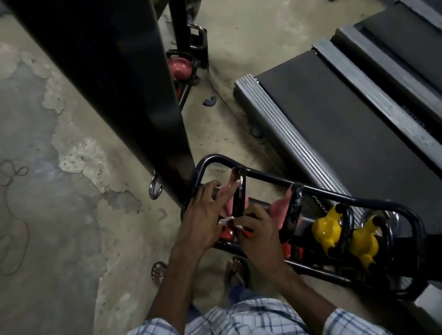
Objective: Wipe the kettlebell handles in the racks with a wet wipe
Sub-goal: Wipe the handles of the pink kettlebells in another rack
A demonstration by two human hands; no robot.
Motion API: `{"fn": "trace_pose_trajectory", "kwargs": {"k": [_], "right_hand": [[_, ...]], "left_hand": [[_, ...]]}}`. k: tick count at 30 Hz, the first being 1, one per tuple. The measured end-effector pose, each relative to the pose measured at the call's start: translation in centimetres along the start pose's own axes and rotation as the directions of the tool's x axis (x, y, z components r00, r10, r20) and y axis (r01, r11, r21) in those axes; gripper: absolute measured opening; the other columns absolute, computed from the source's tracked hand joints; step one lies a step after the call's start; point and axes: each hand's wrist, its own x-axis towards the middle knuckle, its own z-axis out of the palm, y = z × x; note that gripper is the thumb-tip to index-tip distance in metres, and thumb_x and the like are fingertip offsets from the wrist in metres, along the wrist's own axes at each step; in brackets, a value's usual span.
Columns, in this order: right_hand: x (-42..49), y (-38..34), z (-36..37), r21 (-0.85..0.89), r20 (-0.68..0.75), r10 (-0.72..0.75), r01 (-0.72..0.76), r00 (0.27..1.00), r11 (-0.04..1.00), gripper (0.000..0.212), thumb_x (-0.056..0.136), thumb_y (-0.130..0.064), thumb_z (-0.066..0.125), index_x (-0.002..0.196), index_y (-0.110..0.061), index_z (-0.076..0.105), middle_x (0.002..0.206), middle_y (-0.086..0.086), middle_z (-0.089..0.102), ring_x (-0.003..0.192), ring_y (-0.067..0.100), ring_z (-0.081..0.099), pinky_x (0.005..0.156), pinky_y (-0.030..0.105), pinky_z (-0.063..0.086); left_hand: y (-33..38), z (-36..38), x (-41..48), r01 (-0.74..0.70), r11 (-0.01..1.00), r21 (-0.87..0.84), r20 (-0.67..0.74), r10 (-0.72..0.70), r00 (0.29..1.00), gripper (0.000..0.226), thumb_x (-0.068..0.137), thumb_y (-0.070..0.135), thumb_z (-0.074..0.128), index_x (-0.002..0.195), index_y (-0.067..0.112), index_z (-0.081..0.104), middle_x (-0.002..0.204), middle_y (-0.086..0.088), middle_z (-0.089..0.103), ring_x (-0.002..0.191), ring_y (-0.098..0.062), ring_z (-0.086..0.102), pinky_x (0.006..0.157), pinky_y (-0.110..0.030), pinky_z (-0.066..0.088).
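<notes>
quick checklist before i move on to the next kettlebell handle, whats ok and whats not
1. Wipe in hand: ok, white bits show between the two hands.
2. Right hand on the handle: ok, it pinches the wipe at the handle's near end.
3. Left hand steadying the pink bell: ok, its fingers lie on it.
4. Whole handle wiped: cannot tell.
5. Next pink bell free: ok, it sits beside this one in the rack with nothing over its handle.
6. Wipe wet enough: cannot tell.
</notes>
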Motion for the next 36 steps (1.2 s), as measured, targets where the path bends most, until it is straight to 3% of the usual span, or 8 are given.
{"fn": "trace_pose_trajectory", "kwargs": {"k": [4,11,15,21,24,28,31,36], "right_hand": [[-0.2,-0.6,0.0,0.281,-0.066,0.174,-0.149,0.983,0.948,0.036,0.074,0.014,0.07,0.085,-0.019,0.078,0.09,0.001,0.06,0.083,0.012,0.064,0.072,0.024,0.053],[0.8,0.7,1.4,0.491,-0.051,0.443,-0.364,0.895,0.791,0.021,0.088,0.007,0.066,0.088,-0.014,0.065,0.089,0.004,0.068,0.087,0.019,0.068,0.08,0.033,0.056],[2.5,2.1,1.2,0.434,0.123,0.498,-0.498,0.858,0.751,0.021,0.087,0.009,0.065,0.094,-0.009,0.071,0.092,0.005,0.075,0.089,0.018,0.072,0.083,0.035,0.059],[6.8,0.3,-2.1,0.325,0.577,0.393,-0.642,0.716,0.694,0.018,0.097,0.009,0.052,0.1,0.003,0.069,0.075,-0.001,0.071,0.062,0.005,0.069,0.058,0.016,0.054],[7.2,0.1,-2.6,0.284,0.64,0.384,-0.669,0.666,0.687,0.021,0.097,0.008,0.05,0.105,0.009,0.069,0.08,0.006,0.073,0.072,0.014,0.07,0.066,0.02,0.058],[6.2,0.0,-2.3,0.415,0.601,0.521,-0.793,0.606,0.446,0.032,0.095,0.012,0.047,0.101,-0.004,0.074,0.09,0.013,0.075,0.08,0.022,0.071,0.069,0.026,0.06],[5.7,0.2,-1.5,0.453,0.507,0.651,-0.817,0.565,0.356,0.036,0.09,0.015,0.04,0.102,0.002,0.072,0.094,0.025,0.068,0.083,0.032,0.063,0.072,0.035,0.057],[6.9,-0.4,-1.2,0.484,0.497,0.752,-0.858,0.432,0.173,0.023,0.094,0.002,0.047,0.097,-0.002,0.069,0.088,0.017,0.064,0.081,0.029,0.06,0.074,0.039,0.054]], "left_hand": [[0.0,-0.3,0.0,0.013,1.0,0.026,-0.003,-0.013,1.0,0.106,0.075,0.02,0.083,0.157,0.043,0.02,0.152,-0.005,0.033,0.136,-0.024,0.038,0.104,-0.042,0.046],[0.7,-0.5,-0.3,0.059,0.998,0.035,-0.046,-0.057,0.997,0.105,0.068,0.03,0.089,0.155,0.04,0.031,0.142,-0.002,0.044,0.13,-0.021,0.045,0.103,-0.038,0.041],[0.8,-0.3,-0.4,0.066,0.998,0.024,-0.082,-0.064,0.995,0.107,0.063,0.029,0.092,0.153,0.038,0.036,0.135,-0.002,0.049,0.123,-0.022,0.049,0.099,-0.037,0.045],[1.3,-0.4,-0.6,0.088,0.995,0.056,-0.097,-0.082,0.992,0.106,0.065,0.031,0.091,0.153,0.042,0.034,0.131,-0.001,0.049,0.12,-0.021,0.049,0.095,-0.037,0.046],[1.5,-0.5,-0.5,0.096,0.991,0.094,-0.09,-0.088,0.992,0.105,0.068,0.033,0.09,0.153,0.045,0.03,0.133,0.0,0.047,0.122,-0.02,0.048,0.097,-0.037,0.046],[1.7,-0.5,-0.5,0.108,0.991,0.079,-0.089,-0.101,0.991,0.106,0.067,0.037,0.089,0.153,0.048,0.028,0.134,0.001,0.046,0.124,-0.02,0.047,0.096,-0.038,0.046],[2.1,-0.3,-0.4,0.116,0.99,0.076,-0.078,-0.11,0.991,0.106,0.068,0.037,0.089,0.153,0.049,0.027,0.138,0.002,0.045,0.127,-0.02,0.046,0.101,-0.04,0.046],[2.2,-0.1,-0.4,0.107,0.992,0.061,-0.078,-0.102,0.992,0.102,0.069,0.036,0.088,0.154,0.045,0.03,0.138,0.002,0.045,0.128,-0.02,0.046,0.103,-0.038,0.044]]}}
